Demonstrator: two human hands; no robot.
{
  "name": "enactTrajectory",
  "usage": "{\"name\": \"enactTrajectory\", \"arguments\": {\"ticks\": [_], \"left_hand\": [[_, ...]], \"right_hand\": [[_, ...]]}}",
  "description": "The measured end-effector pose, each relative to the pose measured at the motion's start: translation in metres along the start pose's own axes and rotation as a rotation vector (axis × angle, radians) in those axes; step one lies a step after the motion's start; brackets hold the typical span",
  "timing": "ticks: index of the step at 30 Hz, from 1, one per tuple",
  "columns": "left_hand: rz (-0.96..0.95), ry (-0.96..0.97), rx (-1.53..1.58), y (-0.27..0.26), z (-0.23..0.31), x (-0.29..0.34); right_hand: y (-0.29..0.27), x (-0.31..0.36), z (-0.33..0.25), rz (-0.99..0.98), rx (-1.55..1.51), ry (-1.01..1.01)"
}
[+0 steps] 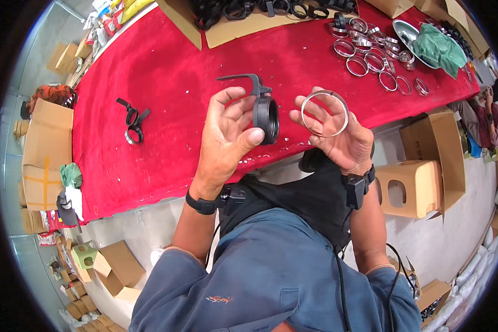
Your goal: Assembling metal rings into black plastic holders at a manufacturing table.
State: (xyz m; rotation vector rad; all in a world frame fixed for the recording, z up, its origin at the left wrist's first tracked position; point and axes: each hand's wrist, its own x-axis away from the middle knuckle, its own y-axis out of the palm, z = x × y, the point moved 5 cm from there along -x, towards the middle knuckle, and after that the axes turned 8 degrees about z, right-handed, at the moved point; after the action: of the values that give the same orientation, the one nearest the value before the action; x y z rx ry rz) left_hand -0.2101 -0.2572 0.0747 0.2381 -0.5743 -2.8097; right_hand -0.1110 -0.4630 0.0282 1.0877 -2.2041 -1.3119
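My left hand [225, 133] grips a black plastic ring with a long curved handle [266, 119], its thumb pressed against the ring's rim. The handle arm sticks out over the fingers toward the left. Close by on the right, my right hand [337, 135] holds a thin silver metal ring [346, 110], its round opening facing up at me. The two rings are apart, both held above the near edge of the red-covered table. Each wrist wears a black strap with a small device.
The table has a red cloth [166, 122]. Black handled rings [133, 119] lie at its left. Several silver rings [373, 58] are heaped at the far right beside a metal bowl [406, 36] with a green bag [440, 47]. A cardboard box [243, 33] of black parts stands at the back. A tan stool [409, 188] is at right.
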Motion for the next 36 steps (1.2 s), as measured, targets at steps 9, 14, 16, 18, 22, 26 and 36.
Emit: {"name": "enactTrajectory", "arguments": {"ticks": [9,14,16,18,22,26,36], "left_hand": [[0.025,-0.018,0.061,0.0,-0.014,-0.004],[-0.041,-0.041,-0.021,0.002,-0.018,-0.003],[-0.057,-0.017,-0.081,0.002,-0.017,-0.003],[-0.059,-0.039,-0.053,0.004,-0.017,-0.002],[-0.091,-0.025,-0.056,0.006,-0.015,-0.002],[-0.103,-0.021,-0.056,0.004,-0.014,-0.002],[-0.126,0.047,-0.045,0.002,-0.019,0.005]], "right_hand": [[0.018,0.003,0.0,0.212,0.562,-0.219],[0.039,0.003,0.007,0.115,0.968,-0.492],[0.043,0.002,0.007,0.112,1.013,-0.513],[0.044,0.002,0.007,0.106,1.059,-0.534],[0.041,0.003,0.01,0.107,1.044,-0.526],[0.04,0.002,0.014,0.101,0.998,-0.512],[0.045,0.003,0.018,0.127,0.921,-0.499]]}}
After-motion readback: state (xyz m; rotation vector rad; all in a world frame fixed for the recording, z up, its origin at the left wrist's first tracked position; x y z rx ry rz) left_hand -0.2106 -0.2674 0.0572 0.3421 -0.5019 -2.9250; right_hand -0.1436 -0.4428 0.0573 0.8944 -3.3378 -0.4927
